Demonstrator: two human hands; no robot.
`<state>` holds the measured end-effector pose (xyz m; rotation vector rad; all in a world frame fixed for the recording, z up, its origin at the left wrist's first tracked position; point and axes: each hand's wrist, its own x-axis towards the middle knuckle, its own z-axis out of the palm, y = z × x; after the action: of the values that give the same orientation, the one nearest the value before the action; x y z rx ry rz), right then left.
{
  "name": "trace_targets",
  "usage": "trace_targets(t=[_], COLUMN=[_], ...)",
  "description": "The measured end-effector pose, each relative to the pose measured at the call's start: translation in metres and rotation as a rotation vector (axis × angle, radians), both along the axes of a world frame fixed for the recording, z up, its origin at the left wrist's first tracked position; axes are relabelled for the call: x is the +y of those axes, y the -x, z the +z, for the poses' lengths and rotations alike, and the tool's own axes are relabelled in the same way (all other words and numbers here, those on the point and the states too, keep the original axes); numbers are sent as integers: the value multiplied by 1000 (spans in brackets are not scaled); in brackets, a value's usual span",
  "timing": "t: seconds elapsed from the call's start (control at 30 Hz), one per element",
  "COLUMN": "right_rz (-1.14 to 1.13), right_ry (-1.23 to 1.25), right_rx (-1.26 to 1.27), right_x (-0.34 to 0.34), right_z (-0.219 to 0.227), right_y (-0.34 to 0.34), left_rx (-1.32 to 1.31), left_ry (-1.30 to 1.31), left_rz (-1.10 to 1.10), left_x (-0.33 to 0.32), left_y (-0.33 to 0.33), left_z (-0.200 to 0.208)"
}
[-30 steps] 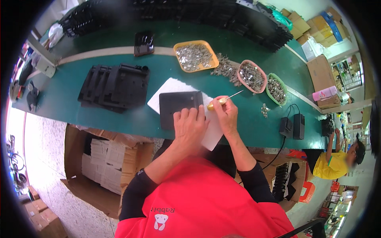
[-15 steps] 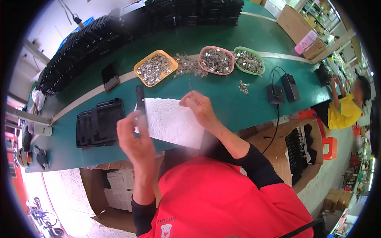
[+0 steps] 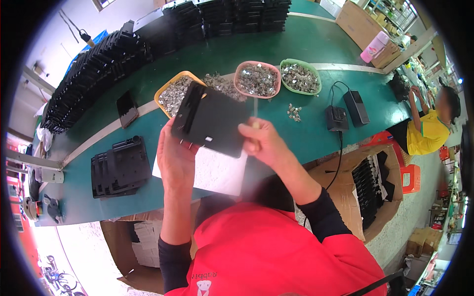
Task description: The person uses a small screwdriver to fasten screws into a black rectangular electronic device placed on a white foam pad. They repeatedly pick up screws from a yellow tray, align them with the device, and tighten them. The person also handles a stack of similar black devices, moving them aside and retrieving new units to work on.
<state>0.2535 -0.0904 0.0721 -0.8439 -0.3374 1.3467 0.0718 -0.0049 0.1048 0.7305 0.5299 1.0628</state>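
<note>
My left hand (image 3: 177,158) grips a flat black plastic panel (image 3: 212,121) by its left and lower edge. The panel is raised and tilted, its broad face showing a long slot and a small bright spot near the lower edge. My right hand (image 3: 266,143) is closed at the panel's right edge; a thin upright tool (image 3: 256,106), blurred, sticks up from its fingers. Whether that hand also touches the panel, I cannot tell. Beneath lies a white textured sheet (image 3: 222,172). Behind the panel, a yellow tray (image 3: 163,89) of small metal pieces is partly covered.
Pink (image 3: 256,79) and green trays (image 3: 300,77) hold more small metal parts; a loose heap (image 3: 294,112) lies nearby. Black panels (image 3: 121,167) are piled at left, with long stacks (image 3: 98,79) behind. A phone (image 3: 127,108) and black corded devices (image 3: 337,118) rest on the green table.
The black panel, seen nearly edge-on at the sheet's left before, is now lifted with its broad face showing. My left hand has closed on it; my right hand has come lower, beside it.
</note>
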Motion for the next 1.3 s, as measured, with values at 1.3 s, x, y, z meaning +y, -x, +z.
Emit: trace_targets(t=[1.3], right_rz=[-592], right_ry=[36], right_rx=[-639], right_x=[347], right_z=[25], right_y=[-467], left_rx=[1218], left_ry=[-1108], left_rz=[-177], left_x=[-28], left_y=[-27], left_z=[-64])
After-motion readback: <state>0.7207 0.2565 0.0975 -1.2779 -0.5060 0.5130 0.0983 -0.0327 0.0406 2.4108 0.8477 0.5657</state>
